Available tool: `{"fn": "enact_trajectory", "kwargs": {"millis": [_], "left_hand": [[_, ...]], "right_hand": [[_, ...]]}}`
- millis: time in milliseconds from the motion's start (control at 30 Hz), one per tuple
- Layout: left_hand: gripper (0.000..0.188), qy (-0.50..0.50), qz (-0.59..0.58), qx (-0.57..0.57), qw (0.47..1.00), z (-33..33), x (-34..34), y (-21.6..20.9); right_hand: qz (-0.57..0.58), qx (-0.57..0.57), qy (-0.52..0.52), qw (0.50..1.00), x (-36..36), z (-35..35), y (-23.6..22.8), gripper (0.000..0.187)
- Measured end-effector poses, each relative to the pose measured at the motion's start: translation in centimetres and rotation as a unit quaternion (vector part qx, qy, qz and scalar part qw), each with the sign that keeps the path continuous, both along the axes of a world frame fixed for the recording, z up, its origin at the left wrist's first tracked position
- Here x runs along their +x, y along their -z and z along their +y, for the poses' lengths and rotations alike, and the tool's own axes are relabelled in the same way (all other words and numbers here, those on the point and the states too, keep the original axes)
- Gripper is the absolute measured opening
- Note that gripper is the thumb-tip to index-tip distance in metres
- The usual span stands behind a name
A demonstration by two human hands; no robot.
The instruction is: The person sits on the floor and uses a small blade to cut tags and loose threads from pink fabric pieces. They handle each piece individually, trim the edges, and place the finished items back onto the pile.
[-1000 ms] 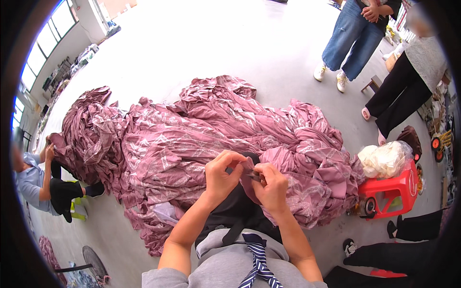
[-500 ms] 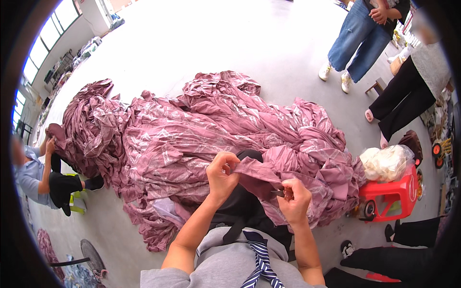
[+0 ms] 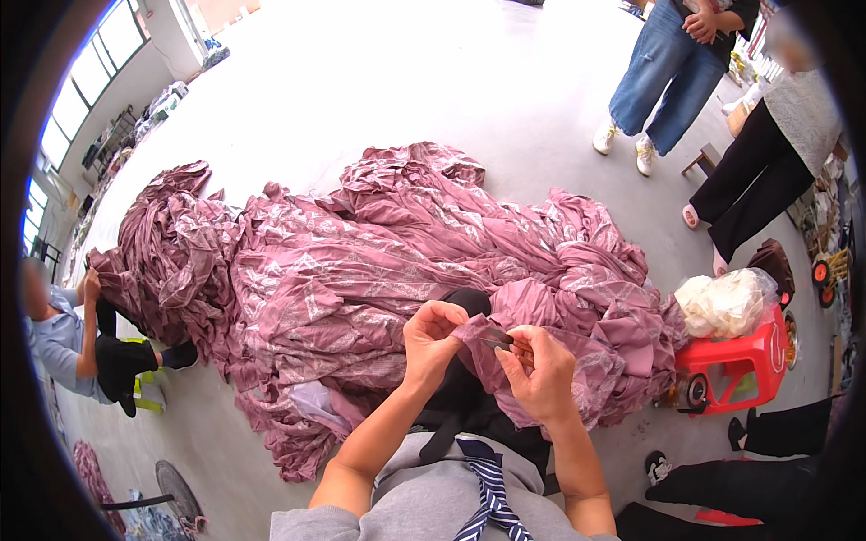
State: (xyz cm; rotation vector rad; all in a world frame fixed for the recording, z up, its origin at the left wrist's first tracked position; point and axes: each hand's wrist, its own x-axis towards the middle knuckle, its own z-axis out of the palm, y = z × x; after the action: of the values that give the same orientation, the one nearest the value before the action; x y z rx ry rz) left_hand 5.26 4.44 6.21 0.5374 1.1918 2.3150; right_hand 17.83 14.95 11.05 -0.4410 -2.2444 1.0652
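My left hand [image 3: 431, 350] pinches an edge of the mauve fabric [image 3: 480, 353] with a pale pattern, lifting it above my lap. Close beside it is my right hand [image 3: 544, 371], closed around a small dark metal tool [image 3: 496, 339], likely thread snips; its blade end lies against the held edge. Most of the tool is hidden by my fingers. The raised fabric hangs down between my hands and joins a big crumpled heap [image 3: 334, 261] of the same cloth, spread across the floor before me.
At the left, a seated person [image 3: 63, 334] handles the heap's far end. A red plastic stool [image 3: 735, 361] bears a bag of cream-coloured material [image 3: 726, 302] on the right. Two people stand at the upper right; dark-clothed legs [image 3: 740, 487] show at lower right.
My hands have come closer together, the right moving up and left with the tool to the fabric edge. The fabric between them is less stretched out.
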Motion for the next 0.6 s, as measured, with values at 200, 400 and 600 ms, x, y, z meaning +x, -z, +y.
{"fn": "enact_trajectory", "kwargs": {"millis": [200, 400, 600], "left_hand": [[0.021, 0.015, 0.035, -0.014, 0.999, 0.0, 0.4, -0.2], [0.021, 0.025, 0.030, -0.021, 0.999, 0.1, 0.9, -0.5], [0.022, 0.030, 0.009, -0.010, 0.999, 0.2, 1.0, -0.1]], "right_hand": [[-0.020, -0.003, -0.011, 1.000, -0.1, 0.2, 0.2, 0.024], [-0.019, 0.026, -0.017, 0.999, -0.3, 0.1, -0.1, 0.023], [-0.040, 0.085, -0.012, 0.996, -0.2, 0.1, 0.0, 0.021]]}}
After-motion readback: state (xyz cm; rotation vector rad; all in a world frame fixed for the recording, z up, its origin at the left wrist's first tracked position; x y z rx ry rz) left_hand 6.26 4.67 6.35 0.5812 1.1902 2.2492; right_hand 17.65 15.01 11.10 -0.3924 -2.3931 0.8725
